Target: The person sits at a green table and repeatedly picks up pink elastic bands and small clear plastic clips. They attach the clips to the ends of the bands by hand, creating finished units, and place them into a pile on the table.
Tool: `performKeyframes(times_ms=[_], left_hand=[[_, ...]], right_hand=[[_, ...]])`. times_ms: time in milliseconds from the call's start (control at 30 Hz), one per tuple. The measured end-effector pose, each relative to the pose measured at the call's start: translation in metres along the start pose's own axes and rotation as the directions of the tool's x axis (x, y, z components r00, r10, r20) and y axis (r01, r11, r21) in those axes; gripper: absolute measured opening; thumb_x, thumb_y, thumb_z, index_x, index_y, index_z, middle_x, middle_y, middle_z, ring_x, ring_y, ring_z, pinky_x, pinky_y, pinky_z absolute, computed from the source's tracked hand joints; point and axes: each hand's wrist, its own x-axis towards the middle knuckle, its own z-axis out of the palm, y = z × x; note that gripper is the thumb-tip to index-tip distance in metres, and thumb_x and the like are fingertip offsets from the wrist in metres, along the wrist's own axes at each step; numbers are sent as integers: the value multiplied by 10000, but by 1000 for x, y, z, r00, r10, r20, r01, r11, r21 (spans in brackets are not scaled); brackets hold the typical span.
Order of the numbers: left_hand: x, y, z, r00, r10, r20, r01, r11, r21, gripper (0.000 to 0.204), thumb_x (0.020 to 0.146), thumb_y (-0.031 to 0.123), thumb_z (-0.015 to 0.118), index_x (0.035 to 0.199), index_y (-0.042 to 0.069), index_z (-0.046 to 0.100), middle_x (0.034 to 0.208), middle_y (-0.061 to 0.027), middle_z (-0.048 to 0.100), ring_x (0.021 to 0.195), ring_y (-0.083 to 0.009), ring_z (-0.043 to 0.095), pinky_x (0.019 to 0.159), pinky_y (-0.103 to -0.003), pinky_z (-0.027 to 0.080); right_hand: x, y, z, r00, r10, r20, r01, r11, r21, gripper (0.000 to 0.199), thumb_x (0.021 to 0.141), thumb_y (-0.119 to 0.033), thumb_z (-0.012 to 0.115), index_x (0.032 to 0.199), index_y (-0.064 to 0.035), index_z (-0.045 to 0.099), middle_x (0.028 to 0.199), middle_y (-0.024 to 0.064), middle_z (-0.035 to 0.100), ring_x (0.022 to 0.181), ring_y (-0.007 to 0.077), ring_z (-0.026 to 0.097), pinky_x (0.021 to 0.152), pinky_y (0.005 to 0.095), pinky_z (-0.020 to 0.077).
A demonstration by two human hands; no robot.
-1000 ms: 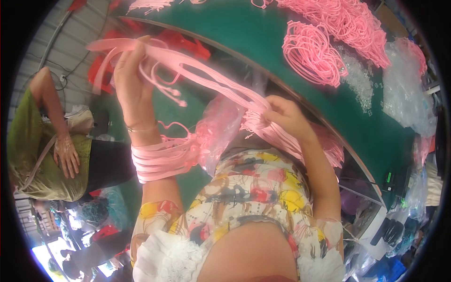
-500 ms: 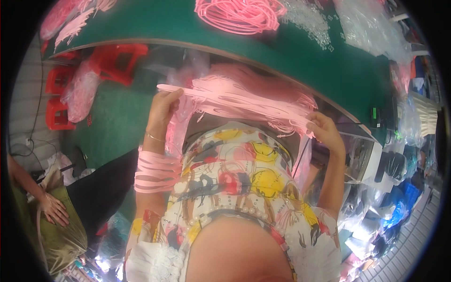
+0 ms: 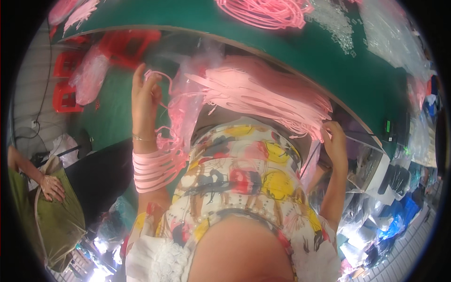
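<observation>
Lap bundle: here's the big sheaf of pink straps (image 3: 270, 96), spread in front of the floral top (image 3: 244, 164) and just on the near side of the green table (image 3: 361, 96).
Long axis: sideways, sloping down to the right, roughly along the table's near edge; one flat tip pokes out at the left end, aimed up and left.
Right end: loops and thin strap ends bunch together, below the table's edge in view.
Left hand: up it goes on the left of the sheaf, near side of the table, this left hand (image 3: 146, 91) pinching a narrow pink strap (image 3: 167, 82) that bows right, then drops.
Left forearm: pink bands (image 3: 152, 171) circle it side by side, well apart from the table.
Right hand: over at the sheaf's right end, near the table's edge, the right hand (image 3: 334, 138) has bent fingers at the straps; whether they grip, I cannot tell.
Tabletop: a pink cord coil (image 3: 263, 13) sits on the table, small clear pieces (image 3: 334, 26) just right of it.
</observation>
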Motion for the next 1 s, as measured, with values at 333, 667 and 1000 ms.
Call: performKeyframes(times_ms=[333,667,1000], left_hand=[[-33,51,10,981,157,-118,-175,970,-169,262,967,123,513,1162,-42,575,953,-35,579,836,-70,539,675,-182,437],[-67,38,59,902,-161,401,182,983,-15,244,922,166,570,1094,11,648,847,9,611,735,-51,515,684,-196,431],[-75,52,105,658,-408,633,475,877,71,233,943,164,513,1049,-19,613,954,-25,622,909,-94,575,819,-244,467]], right_hand=[[6,-47,-50,885,223,409,-419,766,488,139,854,-61,556,954,0,629,836,100,659,767,203,640,699,298,480],[27,-63,-27,894,-290,342,-80,647,758,149,747,-14,650,894,13,664,850,103,625,831,183,584,786,310,448],[51,-145,16,830,-183,527,-458,317,831,172,926,-94,534,1069,-3,563,738,12,558,584,46,464,529,182,368]])
